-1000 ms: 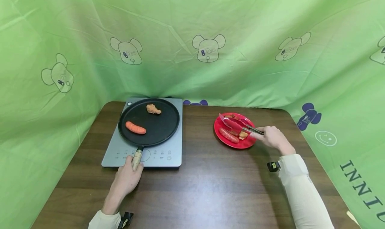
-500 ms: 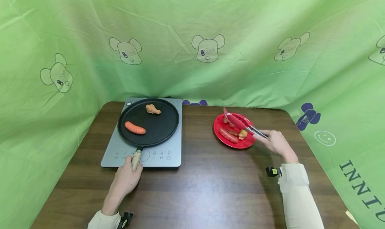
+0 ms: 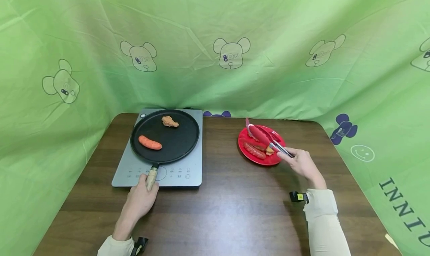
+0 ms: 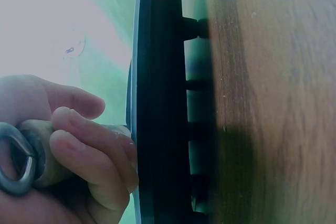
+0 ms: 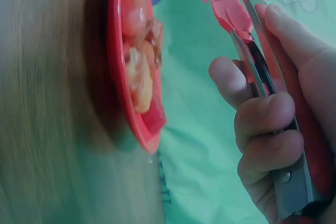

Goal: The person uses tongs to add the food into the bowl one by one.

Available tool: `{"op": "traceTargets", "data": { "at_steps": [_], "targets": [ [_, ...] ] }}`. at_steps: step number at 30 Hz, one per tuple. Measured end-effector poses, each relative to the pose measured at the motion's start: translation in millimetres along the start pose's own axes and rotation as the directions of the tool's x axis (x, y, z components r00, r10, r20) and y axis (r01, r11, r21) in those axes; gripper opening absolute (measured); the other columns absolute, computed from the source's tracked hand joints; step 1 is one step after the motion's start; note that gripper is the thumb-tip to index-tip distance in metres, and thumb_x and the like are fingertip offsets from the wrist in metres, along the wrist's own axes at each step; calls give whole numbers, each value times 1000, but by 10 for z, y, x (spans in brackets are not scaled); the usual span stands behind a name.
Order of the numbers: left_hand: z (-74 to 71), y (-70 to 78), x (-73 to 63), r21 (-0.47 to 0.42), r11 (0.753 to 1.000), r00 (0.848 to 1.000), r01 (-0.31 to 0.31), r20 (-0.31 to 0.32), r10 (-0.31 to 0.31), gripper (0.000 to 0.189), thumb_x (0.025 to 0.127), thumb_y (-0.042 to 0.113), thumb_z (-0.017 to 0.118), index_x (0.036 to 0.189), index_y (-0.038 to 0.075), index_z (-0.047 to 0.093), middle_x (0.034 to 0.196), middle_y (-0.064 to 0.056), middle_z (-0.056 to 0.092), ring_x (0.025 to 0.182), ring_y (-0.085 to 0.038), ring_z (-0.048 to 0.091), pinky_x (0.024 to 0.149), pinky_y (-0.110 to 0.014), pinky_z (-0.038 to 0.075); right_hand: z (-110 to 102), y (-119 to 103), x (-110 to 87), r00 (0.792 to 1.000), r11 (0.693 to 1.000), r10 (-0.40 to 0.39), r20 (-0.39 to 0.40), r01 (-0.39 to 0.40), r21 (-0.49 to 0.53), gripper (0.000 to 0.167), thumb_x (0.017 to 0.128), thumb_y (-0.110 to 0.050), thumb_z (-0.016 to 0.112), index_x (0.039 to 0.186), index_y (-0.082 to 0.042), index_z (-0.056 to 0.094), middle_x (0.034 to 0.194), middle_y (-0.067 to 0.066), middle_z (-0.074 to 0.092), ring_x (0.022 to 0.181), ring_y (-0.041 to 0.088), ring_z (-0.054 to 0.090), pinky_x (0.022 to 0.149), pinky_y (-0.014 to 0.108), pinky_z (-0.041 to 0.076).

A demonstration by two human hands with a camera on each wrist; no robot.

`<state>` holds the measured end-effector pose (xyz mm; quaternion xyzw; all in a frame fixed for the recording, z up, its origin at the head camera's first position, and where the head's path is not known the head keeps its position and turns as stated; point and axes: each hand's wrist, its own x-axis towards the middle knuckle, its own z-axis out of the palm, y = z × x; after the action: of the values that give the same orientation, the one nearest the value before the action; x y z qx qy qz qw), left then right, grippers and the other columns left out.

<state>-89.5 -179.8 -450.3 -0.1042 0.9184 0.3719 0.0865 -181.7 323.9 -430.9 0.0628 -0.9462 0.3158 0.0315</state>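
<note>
My left hand (image 3: 141, 198) grips the beige handle (image 3: 152, 178) of a flat black frying pan (image 3: 176, 147). In the pan lie an orange-red sausage (image 3: 149, 142) and a fried chicken drumstick (image 3: 170, 121), apart from each other. My right hand (image 3: 302, 164) holds red-tipped metal tongs (image 3: 263, 136) over a red plate (image 3: 277, 162). Sausages (image 3: 254, 150) and browned pieces of food lie on the plate, partly hidden by the tongs. In the right wrist view the fingers (image 5: 265, 114) wrap the tongs; a whitish patch shows at their tips, too unclear to identify.
The pan sits on a silver induction cooker (image 3: 191, 166) at the left of a brown wooden table (image 3: 218, 207). Bare tabletop lies between cooker and plate. A green printed curtain (image 3: 188, 62) surrounds the back and sides.
The tongs swing from lying low across the plate to a steeper angle, their tips now above its far left rim. My left hand stays on the pan handle.
</note>
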Motion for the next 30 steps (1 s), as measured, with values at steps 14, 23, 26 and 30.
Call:
{"op": "traceTargets", "data": {
  "at_steps": [14, 23, 26, 30],
  "targets": [
    [5, -4, 7, -7, 1000, 1000, -5, -1, 5, 44, 95, 31, 46, 126, 2, 34, 70, -10, 48, 51, -20, 47, 44, -34, 37, 274, -356, 50, 1000, 994, -1, 4, 0, 109, 30, 89, -37, 65, 99, -9, 70, 66, 1, 59, 55, 13, 45, 49, 27, 36],
    [-9, -1, 1, -7, 1000, 1000, -7, -7, 7, 43, 95, 31, 46, 125, 2, 34, 70, -11, 48, 51, -20, 47, 44, -34, 38, 438, -626, 135, 998, 965, -13, 64, -4, 263, 31, 88, -38, 66, 97, -8, 69, 56, 0, 49, 43, 10, 41, 41, 26, 34],
    [-7, 3, -7, -9, 1000, 1000, -8, -10, 8, 43, 95, 30, 46, 125, 2, 34, 70, -11, 48, 51, -20, 47, 44, -34, 38, 495, -719, 156, 997, 957, -24, 72, 3, 289, 30, 87, -38, 67, 94, -9, 68, 56, 1, 48, 42, 9, 40, 41, 27, 33],
    [-5, 7, -21, -5, 1000, 1000, -15, -18, 15, 43, 95, 30, 47, 124, 1, 34, 69, -11, 47, 50, -20, 47, 44, -34, 37, 568, -825, 179, 995, 946, -35, 93, 3, 324, 26, 87, -37, 67, 92, -11, 68, 65, 12, 57, 43, 8, 42, 42, 26, 32]
  ]
}}
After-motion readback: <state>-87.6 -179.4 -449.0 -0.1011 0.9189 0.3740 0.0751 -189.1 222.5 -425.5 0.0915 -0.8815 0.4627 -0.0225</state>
